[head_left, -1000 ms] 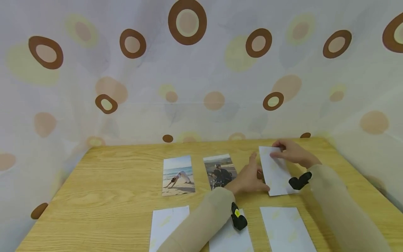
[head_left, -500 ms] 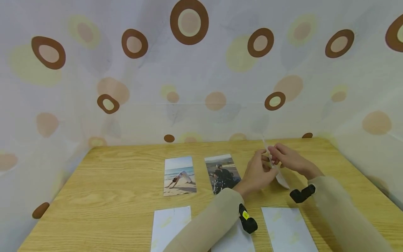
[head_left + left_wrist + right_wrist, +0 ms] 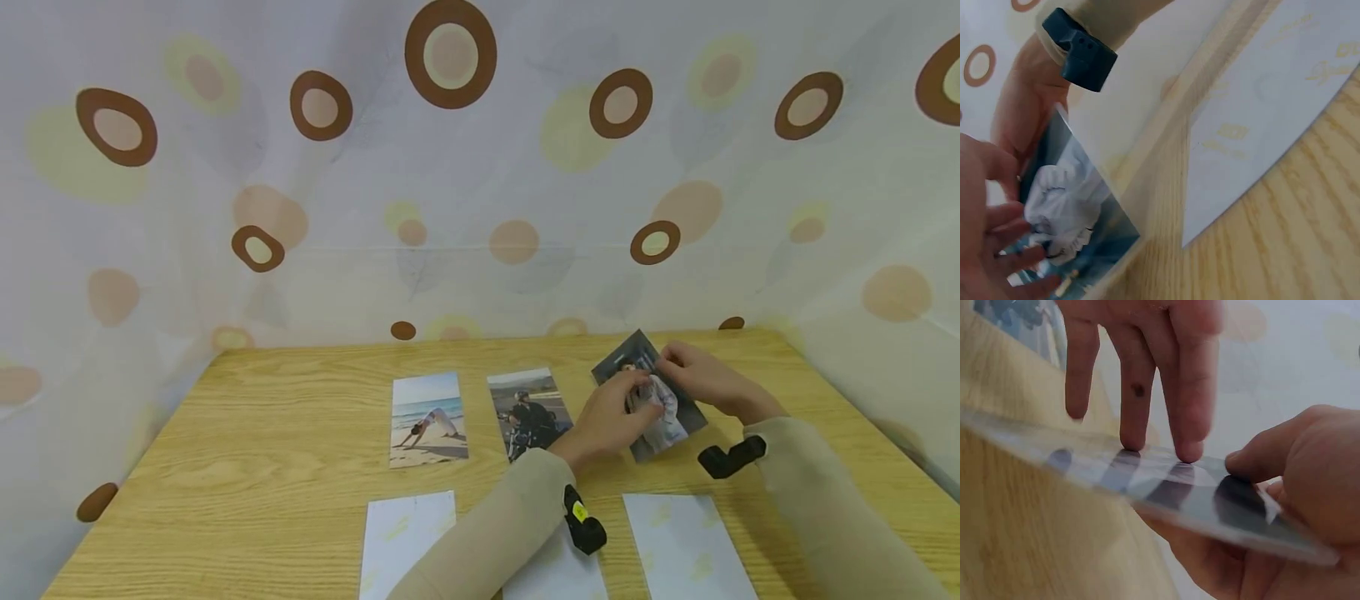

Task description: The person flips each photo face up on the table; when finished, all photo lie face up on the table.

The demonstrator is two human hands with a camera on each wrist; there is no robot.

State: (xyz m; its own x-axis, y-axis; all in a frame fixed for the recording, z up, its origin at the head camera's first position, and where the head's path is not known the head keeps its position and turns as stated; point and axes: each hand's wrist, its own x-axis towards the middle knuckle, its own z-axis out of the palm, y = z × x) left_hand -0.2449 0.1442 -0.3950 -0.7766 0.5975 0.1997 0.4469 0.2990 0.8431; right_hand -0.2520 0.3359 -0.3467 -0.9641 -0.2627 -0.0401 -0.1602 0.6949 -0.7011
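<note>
A glossy photo print (image 3: 666, 429) of a figure in pale clothes on a dark ground is tilted, picture side up, above the right part of the table. My right hand (image 3: 712, 385) pinches its edge, thumb on the picture and the other fingers beneath, as the right wrist view shows. From the left, my left hand (image 3: 609, 417) reaches over the print; its extended fingers (image 3: 1133, 419) touch the glossy face at their tips. To the left lie a motorcycle photo (image 3: 525, 412) and a beach photo (image 3: 427, 421), both face up.
Nearer me on the wooden table (image 3: 247, 467) are three white-backed prints: a left one (image 3: 401, 533), a middle one (image 3: 558, 567) partly under my left sleeve, and a right one (image 3: 684, 542). A patterned curtain (image 3: 450, 183) borders the table's back and sides.
The right-hand print has been turned over from its white back, through edge-on, to its picture side. My left hand has moved right, onto the print.
</note>
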